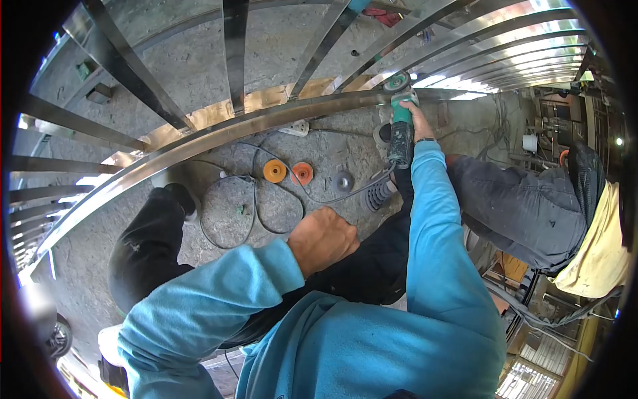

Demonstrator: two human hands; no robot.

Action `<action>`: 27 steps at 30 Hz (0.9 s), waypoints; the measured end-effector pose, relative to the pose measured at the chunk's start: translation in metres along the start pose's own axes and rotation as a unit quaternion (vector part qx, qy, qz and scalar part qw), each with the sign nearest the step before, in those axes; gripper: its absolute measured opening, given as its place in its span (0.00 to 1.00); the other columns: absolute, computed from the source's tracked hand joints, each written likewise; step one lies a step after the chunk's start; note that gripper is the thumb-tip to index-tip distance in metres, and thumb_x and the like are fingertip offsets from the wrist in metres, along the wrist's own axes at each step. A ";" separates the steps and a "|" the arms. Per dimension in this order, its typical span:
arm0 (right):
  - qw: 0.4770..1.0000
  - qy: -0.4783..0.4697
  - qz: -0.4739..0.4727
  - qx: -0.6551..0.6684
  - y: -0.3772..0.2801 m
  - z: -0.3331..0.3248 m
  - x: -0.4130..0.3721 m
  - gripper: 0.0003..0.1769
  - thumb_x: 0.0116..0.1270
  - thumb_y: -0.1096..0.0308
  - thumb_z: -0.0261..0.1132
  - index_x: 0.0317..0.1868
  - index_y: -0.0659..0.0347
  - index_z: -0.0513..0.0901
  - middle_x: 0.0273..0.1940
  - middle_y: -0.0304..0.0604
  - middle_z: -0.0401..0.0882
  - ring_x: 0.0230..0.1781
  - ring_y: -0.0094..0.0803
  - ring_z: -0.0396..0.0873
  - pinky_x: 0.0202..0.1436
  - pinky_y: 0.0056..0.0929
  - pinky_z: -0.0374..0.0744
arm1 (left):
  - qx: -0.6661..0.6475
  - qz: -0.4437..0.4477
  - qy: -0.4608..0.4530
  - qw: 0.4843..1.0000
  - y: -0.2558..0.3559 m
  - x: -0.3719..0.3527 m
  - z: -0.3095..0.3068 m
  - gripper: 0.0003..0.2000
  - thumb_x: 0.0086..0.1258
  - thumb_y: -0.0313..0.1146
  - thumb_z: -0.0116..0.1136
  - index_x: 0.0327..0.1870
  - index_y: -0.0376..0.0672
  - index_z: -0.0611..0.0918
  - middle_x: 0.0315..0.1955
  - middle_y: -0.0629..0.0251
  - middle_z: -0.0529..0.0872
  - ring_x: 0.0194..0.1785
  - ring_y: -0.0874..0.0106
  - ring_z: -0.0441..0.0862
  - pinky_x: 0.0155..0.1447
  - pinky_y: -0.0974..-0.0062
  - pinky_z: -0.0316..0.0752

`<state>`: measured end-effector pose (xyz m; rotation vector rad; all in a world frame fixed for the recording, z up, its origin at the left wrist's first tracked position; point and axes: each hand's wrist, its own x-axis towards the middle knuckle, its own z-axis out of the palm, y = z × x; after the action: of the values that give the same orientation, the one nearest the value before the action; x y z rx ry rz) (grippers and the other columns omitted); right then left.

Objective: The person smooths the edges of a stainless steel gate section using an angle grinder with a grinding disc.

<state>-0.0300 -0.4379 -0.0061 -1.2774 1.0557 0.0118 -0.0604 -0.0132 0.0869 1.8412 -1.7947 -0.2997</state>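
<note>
My right hand (420, 122) grips a green and black angle grinder (402, 136) at arm's length. The grinder's disc (397, 81) overlaps the curved lower rail of a shiny metal railing (319, 105). My left hand (323, 241) is closed in a fist over my dark trouser leg, with nothing sticking out of it. Beyond it on the floor lie a yellow-orange disc (274, 171), an orange disc (302, 173) and a grey disc (342, 181). From the grinder's rear end, a cable (332, 199) runs left across the floor.
A loop of cable (255, 213) lies on the concrete floor between my legs. A white power strip (296, 128) sits close to the rail. To my right is another person in grey trousers (525, 199), with a yellow cloth (591, 246) at the side. Railing bars fan out across the far side.
</note>
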 end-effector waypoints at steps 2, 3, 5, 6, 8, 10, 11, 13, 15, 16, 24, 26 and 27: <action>1.000 0.009 0.006 -0.007 -0.003 0.000 -0.006 0.30 0.55 0.56 0.77 0.53 0.65 0.79 0.37 0.47 0.83 0.31 0.36 0.85 0.34 0.33 0.87 | -0.010 -0.007 -0.014 1.000 0.002 -0.002 -0.001 0.06 0.61 0.33 0.62 0.23 0.47 0.84 0.19 0.68 0.84 0.28 0.69 0.87 0.33 0.70 0.80; 1.000 0.003 0.004 -0.026 -0.004 0.002 -0.010 0.30 0.55 0.56 0.77 0.53 0.65 0.79 0.36 0.47 0.82 0.30 0.37 0.85 0.33 0.33 0.87 | -0.010 -0.005 -0.014 1.000 0.002 -0.003 -0.002 0.06 0.61 0.33 0.62 0.23 0.47 0.84 0.19 0.68 0.84 0.28 0.69 0.87 0.33 0.70 0.80; 0.999 -0.003 0.000 -0.048 -0.008 0.006 -0.012 0.30 0.55 0.57 0.77 0.53 0.64 0.79 0.36 0.47 0.82 0.29 0.37 0.85 0.32 0.33 0.87 | -0.004 -0.018 -0.048 0.999 0.003 -0.001 -0.003 0.06 0.61 0.34 0.62 0.24 0.47 0.84 0.21 0.67 0.85 0.29 0.70 0.88 0.33 0.70 0.80; 0.999 0.024 0.011 -0.042 -0.009 0.008 -0.009 0.29 0.55 0.57 0.77 0.53 0.64 0.79 0.35 0.47 0.82 0.27 0.37 0.84 0.31 0.34 0.87 | -0.004 -0.017 -0.047 0.999 0.004 0.000 -0.004 0.06 0.61 0.34 0.62 0.24 0.47 0.84 0.21 0.67 0.85 0.29 0.70 0.88 0.33 0.70 0.80; 0.998 0.051 0.022 -0.033 -0.006 0.006 -0.009 0.28 0.56 0.57 0.76 0.52 0.64 0.79 0.34 0.47 0.82 0.26 0.37 0.84 0.29 0.34 0.86 | 0.026 -0.023 -0.091 0.995 0.007 0.000 -0.007 0.09 0.68 0.35 0.59 0.27 0.54 0.89 0.25 0.72 0.88 0.34 0.71 0.89 0.38 0.71 0.81; 0.999 -0.002 0.010 -0.051 -0.008 0.010 -0.013 0.26 0.57 0.58 0.76 0.51 0.65 0.80 0.33 0.46 0.82 0.24 0.37 0.84 0.27 0.34 0.86 | 0.006 -0.017 -0.057 0.998 0.003 -0.002 -0.003 0.07 0.65 0.34 0.60 0.25 0.50 0.86 0.23 0.69 0.87 0.31 0.70 0.89 0.36 0.70 0.81; 0.999 -0.003 0.008 -0.053 -0.011 0.012 -0.012 0.26 0.57 0.58 0.76 0.51 0.65 0.80 0.33 0.46 0.82 0.24 0.37 0.84 0.27 0.34 0.86 | -0.018 -0.010 -0.024 1.000 0.002 -0.001 0.000 0.07 0.61 0.32 0.62 0.23 0.46 0.83 0.20 0.66 0.85 0.29 0.68 0.88 0.34 0.69 0.81; 0.998 0.022 0.018 -0.063 -0.011 0.013 -0.017 0.25 0.58 0.58 0.75 0.50 0.65 0.80 0.33 0.46 0.82 0.24 0.36 0.84 0.27 0.34 0.86 | -0.010 -0.009 -0.028 1.000 0.004 0.000 -0.006 0.07 0.62 0.33 0.61 0.23 0.46 0.83 0.20 0.66 0.85 0.29 0.67 0.88 0.34 0.69 0.81; 0.998 0.008 0.014 -0.056 -0.006 0.013 -0.023 0.24 0.58 0.58 0.75 0.49 0.64 0.80 0.32 0.45 0.82 0.24 0.36 0.83 0.27 0.34 0.85 | 0.002 -0.008 -0.032 0.999 0.002 0.000 -0.008 0.07 0.62 0.33 0.61 0.23 0.46 0.83 0.20 0.66 0.84 0.29 0.67 0.88 0.34 0.68 0.81; 0.999 -0.006 0.012 -0.051 -0.005 0.014 -0.030 0.24 0.57 0.58 0.75 0.49 0.64 0.80 0.32 0.45 0.82 0.24 0.36 0.83 0.27 0.34 0.85 | 0.007 0.008 0.005 1.000 0.000 0.001 -0.005 0.08 0.63 0.34 0.60 0.24 0.46 0.83 0.20 0.66 0.84 0.29 0.66 0.88 0.34 0.67 0.81; 0.987 0.017 -0.028 0.155 0.006 0.029 -0.129 0.21 0.61 0.53 0.72 0.46 0.59 0.80 0.30 0.45 0.81 0.24 0.39 0.83 0.30 0.39 0.86 | 0.142 -0.064 0.088 0.984 -0.029 0.016 -0.085 0.13 0.70 0.46 0.60 0.31 0.47 0.86 0.27 0.64 0.86 0.33 0.64 0.89 0.40 0.63 0.83; 0.981 -0.006 -0.051 0.185 -0.013 0.037 -0.153 0.21 0.61 0.52 0.72 0.46 0.57 0.80 0.30 0.45 0.81 0.25 0.39 0.83 0.31 0.40 0.86 | 0.150 -0.092 0.129 0.976 -0.036 0.017 -0.105 0.16 0.70 0.50 0.62 0.33 0.46 0.87 0.27 0.62 0.87 0.33 0.63 0.89 0.39 0.63 0.83; 0.978 -0.014 -0.040 0.203 -0.021 0.040 -0.163 0.21 0.61 0.51 0.72 0.47 0.56 0.80 0.30 0.45 0.81 0.26 0.39 0.83 0.32 0.41 0.86 | 0.125 -0.120 0.157 0.972 -0.041 0.019 -0.113 0.18 0.69 0.52 0.63 0.35 0.45 0.87 0.27 0.61 0.87 0.32 0.62 0.89 0.38 0.62 0.83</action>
<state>-0.0843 -0.3283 0.1111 -0.9431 0.9246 -0.2364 0.0342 -0.0079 0.1630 2.1474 -1.4472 0.1347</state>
